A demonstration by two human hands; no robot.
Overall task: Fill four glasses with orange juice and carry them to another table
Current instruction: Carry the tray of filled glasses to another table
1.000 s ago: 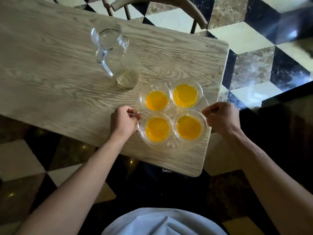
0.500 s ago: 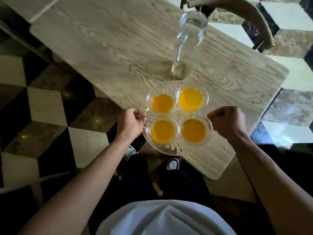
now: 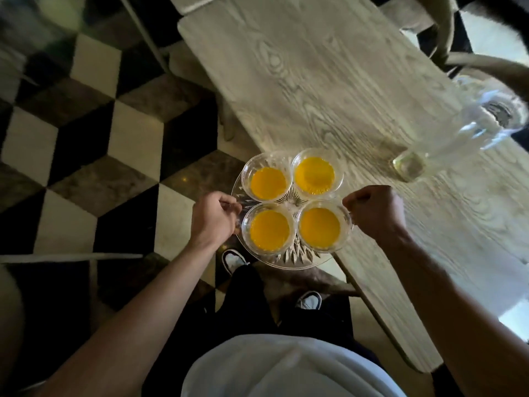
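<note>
Several clear glasses filled with orange juice (image 3: 268,183) stand close together on a round cut-glass tray (image 3: 297,257). My left hand (image 3: 213,217) grips the tray's left rim and my right hand (image 3: 375,213) grips its right rim, fingers curled. The tray hangs in the air, mostly off the left edge of the wooden table (image 3: 315,81), above the floor and my feet.
An almost empty glass jug (image 3: 469,130) stands on the table at the right. A wooden chair (image 3: 486,64) sits behind the table at the upper right. Checkered floor tiles (image 3: 86,156) spread to the left. A pale rail (image 3: 71,257) crosses the lower left.
The tray with the glasses has been lifted and swung left, off the table edge and over the floor. My body has turned; the jug now lies far to the right.
</note>
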